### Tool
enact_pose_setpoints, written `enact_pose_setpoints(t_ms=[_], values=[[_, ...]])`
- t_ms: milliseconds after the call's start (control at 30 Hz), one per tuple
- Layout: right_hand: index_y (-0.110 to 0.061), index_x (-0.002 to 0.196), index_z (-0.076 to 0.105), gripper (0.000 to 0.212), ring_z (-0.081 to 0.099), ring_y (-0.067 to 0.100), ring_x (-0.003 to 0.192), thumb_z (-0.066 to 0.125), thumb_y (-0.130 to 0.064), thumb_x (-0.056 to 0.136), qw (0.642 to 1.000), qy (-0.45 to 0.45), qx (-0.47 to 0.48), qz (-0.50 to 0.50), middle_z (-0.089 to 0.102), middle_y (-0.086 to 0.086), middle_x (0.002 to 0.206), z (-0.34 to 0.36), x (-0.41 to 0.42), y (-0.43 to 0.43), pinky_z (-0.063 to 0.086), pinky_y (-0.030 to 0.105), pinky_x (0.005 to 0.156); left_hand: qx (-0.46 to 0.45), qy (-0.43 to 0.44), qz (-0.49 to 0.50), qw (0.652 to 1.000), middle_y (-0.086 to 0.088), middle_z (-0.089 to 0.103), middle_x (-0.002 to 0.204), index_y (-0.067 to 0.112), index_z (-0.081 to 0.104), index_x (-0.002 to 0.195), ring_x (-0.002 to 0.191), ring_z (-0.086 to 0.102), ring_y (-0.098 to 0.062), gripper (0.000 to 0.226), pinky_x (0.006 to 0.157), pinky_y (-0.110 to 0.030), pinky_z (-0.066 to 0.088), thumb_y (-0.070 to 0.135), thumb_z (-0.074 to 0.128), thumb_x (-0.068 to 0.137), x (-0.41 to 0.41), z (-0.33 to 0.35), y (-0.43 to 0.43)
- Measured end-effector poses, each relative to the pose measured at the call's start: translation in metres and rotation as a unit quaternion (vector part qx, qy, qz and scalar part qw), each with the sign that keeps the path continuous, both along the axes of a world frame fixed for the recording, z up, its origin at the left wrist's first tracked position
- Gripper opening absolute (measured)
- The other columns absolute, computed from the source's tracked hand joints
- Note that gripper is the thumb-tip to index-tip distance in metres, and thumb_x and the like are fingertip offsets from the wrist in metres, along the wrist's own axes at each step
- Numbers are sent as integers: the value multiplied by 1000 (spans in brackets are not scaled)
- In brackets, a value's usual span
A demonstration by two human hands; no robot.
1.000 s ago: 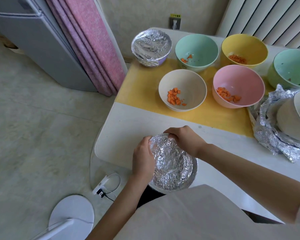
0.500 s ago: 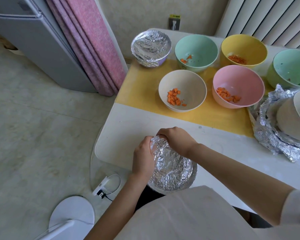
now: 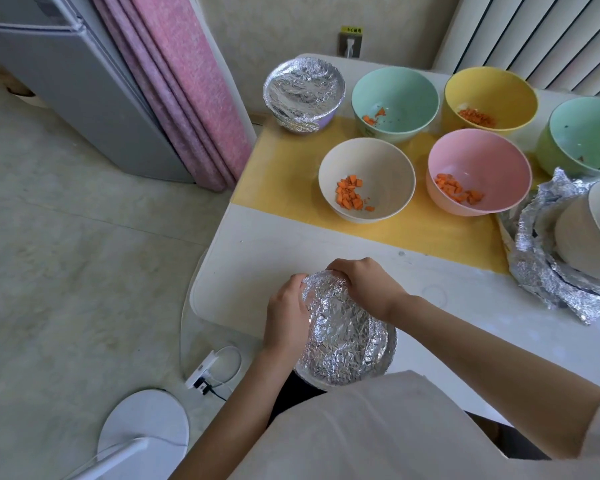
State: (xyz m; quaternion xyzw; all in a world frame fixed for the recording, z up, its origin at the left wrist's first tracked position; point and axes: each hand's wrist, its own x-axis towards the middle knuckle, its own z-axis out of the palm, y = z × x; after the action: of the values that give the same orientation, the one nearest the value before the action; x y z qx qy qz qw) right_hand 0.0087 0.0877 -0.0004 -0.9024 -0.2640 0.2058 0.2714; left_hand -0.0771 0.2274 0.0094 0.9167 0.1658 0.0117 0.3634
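Foil-covered bowl (image 3: pixel 343 341) is sitting at the table's (image 3: pixel 257 271) near edge, under your fingers. Your left hand (image 3: pixel 286 317) and right hand (image 3: pixel 364 289) are curling over its far rim, pinching the foil down. The foil is looking light, thin and easy to tear, so grip the stiff rim beneath it. Beyond your fingertips, a cream bowl (image 3: pixel 395 174) is holding carrot pieces.

Pale mottled floor (image 3: pixel 66 271) in soft daylight, grey fridge (image 3: pixel 66 98) beside a pink curtain (image 3: pixel 187 98), cream wall (image 3: pixel 291 22) with a socket (image 3: pixel 350 46), white ribbed panel (image 3: pixel 534 36), white table (image 3: pixel 274 258), power strip (image 3: pixel 205 370) below.
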Motion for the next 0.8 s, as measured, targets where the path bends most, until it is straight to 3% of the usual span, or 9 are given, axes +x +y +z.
enact_pose_setpoints(t_ms=[200, 300, 400, 567, 700, 800], values=[[-15, 112, 63, 34, 64, 28, 91, 46, 3, 89, 1000, 3, 22, 11, 70, 8, 101, 3, 1, -2, 48, 37, 79, -40, 12, -11, 999, -9, 59, 75, 2, 61, 105, 73, 56, -32, 22, 59, -19, 27, 6, 40, 98, 3, 1, 3], [-14, 117, 60, 27, 63, 28, 98, 44, -8, 97, 999, 11, 31, -4, 68, 7, 110, 6, -2, -2, 47, 37, 84, -27, 15, 5, 1000, -18, 67, 86, 0, 61, 105, 81, 60, -34, 21, 60, -19, 29, 4, 41, 97, 1, -1, 1], [-12, 123, 56, 29, 61, 27, 104, 40, -10, 99, 1000, 14, 17, -19, 65, 7, 116, 8, -3, -5, 45, 33, 87, -13, 16, 32, 999, -14, 68, 102, 0, 60, 107, 93, 63, -29, 22, 65, -16, 31, 3, 41, 97, -1, -3, 0], [-14, 115, 60, 46, 63, 27, 93, 42, 10, 80, 1000, 20, -6, -20, 69, 9, 103, 6, -2, -9, 46, 31, 79, -1, 20, 32, 999, -13, 68, 106, 1, 60, 106, 99, 63, -27, 21, 74, -22, 39, 1, 41, 95, -3, -4, 1], [-15, 118, 58, 46, 63, 27, 94, 42, 8, 82, 1000, 12, -15, -5, 69, 9, 105, 4, -1, -8, 48, 35, 81, 6, 19, 39, 999, -14, 68, 104, 0, 60, 105, 97, 63, -29, 21, 70, -17, 34, 1, 42, 96, -5, -5, 2], [-15, 126, 53, 36, 61, 28, 104, 41, -3, 94, 1000, 6, -22, 15, 65, 8, 117, 6, 1, -5, 46, 37, 87, 6, 15, 23, 1000, -13, 68, 105, 0, 60, 106, 96, 62, -29, 21, 68, -16, 32, 4, 42, 97, -3, -3, 3]])
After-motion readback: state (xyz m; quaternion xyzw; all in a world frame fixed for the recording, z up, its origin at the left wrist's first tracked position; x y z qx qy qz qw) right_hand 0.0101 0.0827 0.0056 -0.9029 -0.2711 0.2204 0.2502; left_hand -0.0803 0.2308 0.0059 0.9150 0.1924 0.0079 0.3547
